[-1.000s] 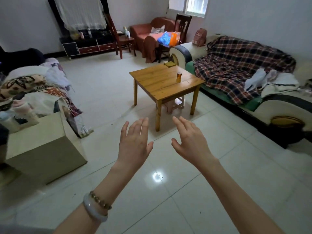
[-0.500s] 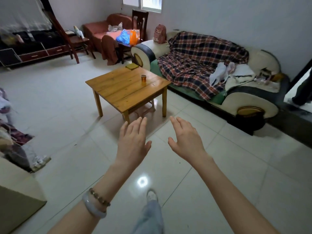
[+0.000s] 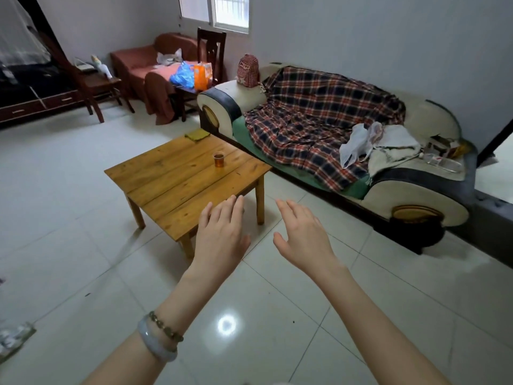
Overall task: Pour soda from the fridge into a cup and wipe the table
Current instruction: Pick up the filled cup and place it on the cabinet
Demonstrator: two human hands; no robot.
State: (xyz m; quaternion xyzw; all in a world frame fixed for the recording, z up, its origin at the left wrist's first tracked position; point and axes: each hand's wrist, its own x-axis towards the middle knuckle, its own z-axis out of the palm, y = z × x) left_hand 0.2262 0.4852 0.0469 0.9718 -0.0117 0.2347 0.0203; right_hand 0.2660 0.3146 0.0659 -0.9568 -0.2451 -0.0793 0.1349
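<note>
A low wooden table (image 3: 177,190) stands on the white tiled floor ahead of me. On its far half sits a small clear cup (image 3: 218,159) with amber liquid in it. A folded yellow-green cloth (image 3: 196,135) lies at the table's far corner. My left hand (image 3: 221,237) hovers over the table's near corner, fingers spread, holding nothing. My right hand (image 3: 302,235) is held out beside it over the floor, also spread and empty. No fridge or soda bottle is in view.
A sofa (image 3: 416,201) covered by a plaid blanket (image 3: 313,126) runs along the right wall, close to the table. Dark wooden chairs (image 3: 211,51), a brown armchair (image 3: 138,62) and a small side table with bags stand at the back. A dark doorway opens at far right.
The view has swung right and come closer to the table. Both hands stay out in front, spread and empty; the left now overlaps the table's near corner.
</note>
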